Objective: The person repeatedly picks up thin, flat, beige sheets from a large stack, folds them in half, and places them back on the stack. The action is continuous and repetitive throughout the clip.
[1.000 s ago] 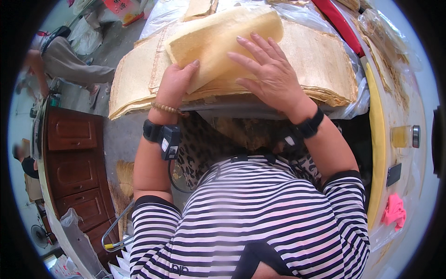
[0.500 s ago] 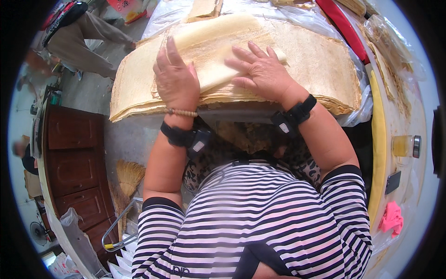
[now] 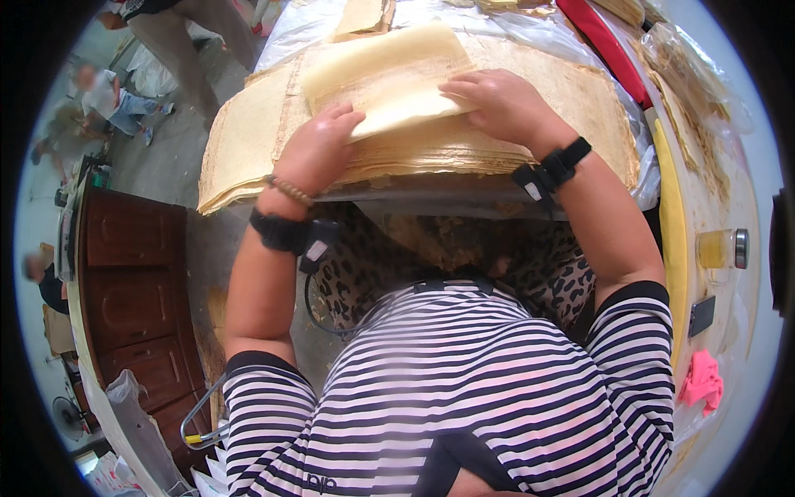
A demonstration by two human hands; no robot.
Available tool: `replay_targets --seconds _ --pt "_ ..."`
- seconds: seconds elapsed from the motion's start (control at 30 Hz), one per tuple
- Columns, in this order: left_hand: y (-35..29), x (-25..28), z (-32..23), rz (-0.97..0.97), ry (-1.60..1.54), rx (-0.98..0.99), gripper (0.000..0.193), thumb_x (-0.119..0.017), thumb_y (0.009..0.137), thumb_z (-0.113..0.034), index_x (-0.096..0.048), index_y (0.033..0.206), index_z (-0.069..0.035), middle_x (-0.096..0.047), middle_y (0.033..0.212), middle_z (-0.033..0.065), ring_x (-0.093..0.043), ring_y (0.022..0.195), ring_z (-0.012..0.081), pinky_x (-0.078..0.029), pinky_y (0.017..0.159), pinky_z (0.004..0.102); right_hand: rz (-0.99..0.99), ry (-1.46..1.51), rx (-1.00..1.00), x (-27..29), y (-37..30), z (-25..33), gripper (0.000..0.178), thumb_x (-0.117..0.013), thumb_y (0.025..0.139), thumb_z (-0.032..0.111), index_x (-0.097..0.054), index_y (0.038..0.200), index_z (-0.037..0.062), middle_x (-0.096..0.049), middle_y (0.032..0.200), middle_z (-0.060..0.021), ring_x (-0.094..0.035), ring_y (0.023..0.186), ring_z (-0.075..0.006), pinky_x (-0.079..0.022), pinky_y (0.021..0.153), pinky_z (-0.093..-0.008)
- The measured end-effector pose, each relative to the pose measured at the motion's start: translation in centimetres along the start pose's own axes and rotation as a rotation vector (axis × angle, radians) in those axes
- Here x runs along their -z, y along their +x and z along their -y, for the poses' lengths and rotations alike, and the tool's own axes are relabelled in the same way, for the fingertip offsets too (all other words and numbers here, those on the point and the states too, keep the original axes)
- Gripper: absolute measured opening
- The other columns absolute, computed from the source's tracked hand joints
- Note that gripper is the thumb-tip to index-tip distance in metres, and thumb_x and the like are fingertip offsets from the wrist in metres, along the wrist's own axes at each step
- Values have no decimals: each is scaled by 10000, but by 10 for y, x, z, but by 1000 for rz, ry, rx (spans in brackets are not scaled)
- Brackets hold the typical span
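In front of me lies a thick stack of broad, pale yellow sheets [image 3: 563, 108] with rough brown edges, resembling dried tofu skin. On top is a smaller folded sheet [image 3: 385, 79] of the same stuff, its near edge rolled or doubled over. My left hand [image 3: 319, 149] is closed on the near left corner of this folded sheet. At its right end, my right hand [image 3: 501, 103] grips the same edge between thumb and fingers. Between the two hands the edge is lifted a little off the stack.
Clear plastic sheeting [image 3: 277, 37] lies under the stack. On the right ledge stand a jar of yellow liquid [image 3: 719, 248], a phone [image 3: 701, 316] and a pink cloth [image 3: 701, 381]. A brown cabinet [image 3: 132, 273] is at left. A person's legs [image 3: 186, 58] are beyond the table's left side.
Both hands were spread flat on the sheet; now they have closed on its near edge and raised it. My right hand shifted slightly right, my left slightly nearer me. The standing person moved right.
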State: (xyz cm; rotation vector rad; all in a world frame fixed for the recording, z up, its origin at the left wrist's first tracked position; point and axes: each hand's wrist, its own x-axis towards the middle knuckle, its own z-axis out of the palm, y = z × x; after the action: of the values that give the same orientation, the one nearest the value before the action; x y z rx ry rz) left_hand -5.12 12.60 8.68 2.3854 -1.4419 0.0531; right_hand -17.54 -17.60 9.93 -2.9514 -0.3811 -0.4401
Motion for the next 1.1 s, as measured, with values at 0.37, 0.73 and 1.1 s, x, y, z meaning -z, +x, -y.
replay_targets --seconds 0.37,0.73,1.1 --pt "-47 0 44 -194 -1072 451 305 -700 1054 -216 -736 1257 9 -755 1076 5 -658 947 67 -542 841 240 -145 1083 -458 -10 -44 -7 264 -745 1030 231 -791 1186 23 -785 1039 -4 -680 925 -66 -555 866 -251" --pt "-7 -41 19 -553 73 615 353 -599 1053 -387 -687 1029 -45 -733 844 231 -704 781 458 -566 696 526 -236 656 -649 -50 14 -16 408 -676 1019 340 -749 1141 -43 -779 956 -167 -714 831 -252 -557 819 -373" --pt "25 -50 -40 -198 246 -25 833 -571 978 -675 -492 1564 -87 -441 1652 184 -342 1574 337 -247 1287 475 -116 467 -718 -60 24 -29 460 -669 998 386 -753 1116 -50 -761 1001 -266 -734 924 -403 -559 875 -457"
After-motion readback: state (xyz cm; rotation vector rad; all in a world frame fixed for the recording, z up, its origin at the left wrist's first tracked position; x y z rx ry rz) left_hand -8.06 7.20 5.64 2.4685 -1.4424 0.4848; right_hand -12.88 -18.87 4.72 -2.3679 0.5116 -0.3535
